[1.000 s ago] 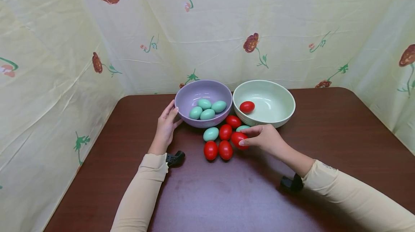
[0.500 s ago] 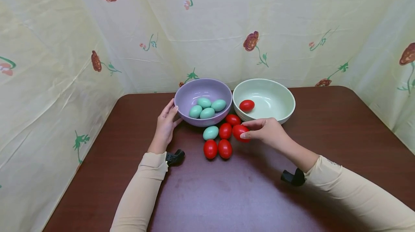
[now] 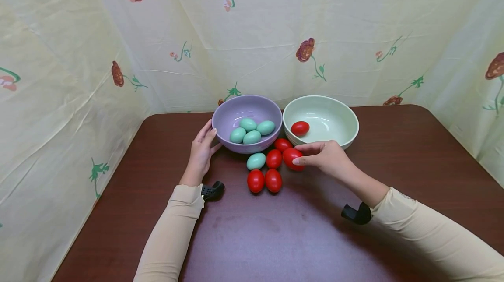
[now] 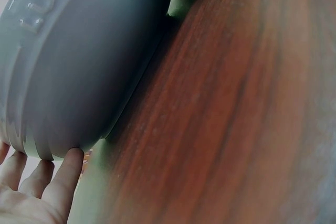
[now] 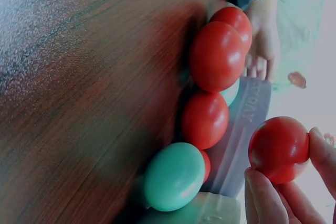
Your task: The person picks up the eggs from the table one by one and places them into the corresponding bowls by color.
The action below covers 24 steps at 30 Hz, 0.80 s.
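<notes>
My right hand (image 3: 330, 159) pinches a red egg (image 3: 292, 158) between thumb and fingertips. In the right wrist view this egg (image 5: 278, 148) is clear of the table, and a teal egg (image 5: 174, 177) lies below, hidden behind the hand in the head view. My left hand (image 3: 200, 156) rests against the left side of a purple bowl (image 3: 246, 107) with several teal eggs inside; the left wrist view shows its fingertips (image 4: 73, 156) touching the outer wall. A pale green bowl (image 3: 334, 125) holds one red egg (image 3: 300, 128).
Several more eggs lie in front of the bowls: a teal egg (image 3: 256, 161), a red egg (image 3: 274, 159) beside it, and two nearer red ones. Another red egg (image 3: 282, 145) sits between the bowls. Under everything is a dark wooden table (image 3: 252, 238), with a flowered cloth (image 3: 252, 32) behind.
My right hand has raised the pinched red egg slightly, toward the green bowl. The teal egg beside it has gone out of sight behind the hand. My left hand has stayed at the purple bowl.
</notes>
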{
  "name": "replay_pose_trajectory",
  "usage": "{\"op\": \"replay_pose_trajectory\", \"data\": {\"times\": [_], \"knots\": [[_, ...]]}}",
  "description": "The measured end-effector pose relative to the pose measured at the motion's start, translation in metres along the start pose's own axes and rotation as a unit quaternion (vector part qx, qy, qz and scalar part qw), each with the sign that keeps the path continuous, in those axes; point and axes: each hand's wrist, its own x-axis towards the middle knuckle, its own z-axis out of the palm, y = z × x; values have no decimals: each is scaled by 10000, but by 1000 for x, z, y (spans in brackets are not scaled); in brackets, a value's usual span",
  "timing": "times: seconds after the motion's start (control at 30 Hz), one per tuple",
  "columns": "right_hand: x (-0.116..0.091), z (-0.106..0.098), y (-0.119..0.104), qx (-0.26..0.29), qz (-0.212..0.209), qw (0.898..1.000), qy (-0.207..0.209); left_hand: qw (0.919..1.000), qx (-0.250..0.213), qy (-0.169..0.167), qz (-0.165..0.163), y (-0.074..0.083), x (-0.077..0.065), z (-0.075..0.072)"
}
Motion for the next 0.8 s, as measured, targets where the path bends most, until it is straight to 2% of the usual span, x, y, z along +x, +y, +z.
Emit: {"op": "replay_pose_trajectory", "data": {"times": [0.33, 0.8], "knots": [[-1, -7, -2, -53, -107, 9998, 141, 10000, -36, -21, 18, -2, 2, -1], [3, -14, -6, 7, -19, 9998, 178, 10000, 73, -12, 42, -2, 0, 0]]}}
